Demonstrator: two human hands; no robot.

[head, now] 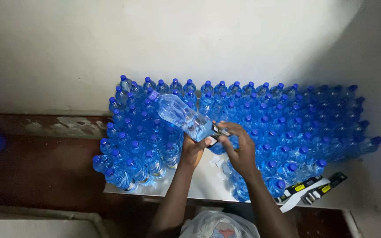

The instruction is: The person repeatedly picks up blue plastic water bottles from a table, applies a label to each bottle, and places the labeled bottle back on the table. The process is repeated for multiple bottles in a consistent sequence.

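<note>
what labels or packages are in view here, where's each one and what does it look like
Held bottle: clear blue, blue cap, tilted up-left, in left hand; right hand at its base.
Label: dark band at that bottle's lower end, between both hands.
Label strips: black and yellow on white backing, table's right front edge.
Standing bottles: blue-capped rows covering the white table.
Bag: whitish plastic, bottom centre.

Dark label strips (312, 188) beside blue bottles (261, 119)

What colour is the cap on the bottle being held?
Blue, on the held bottle; seen in the head view.
</note>
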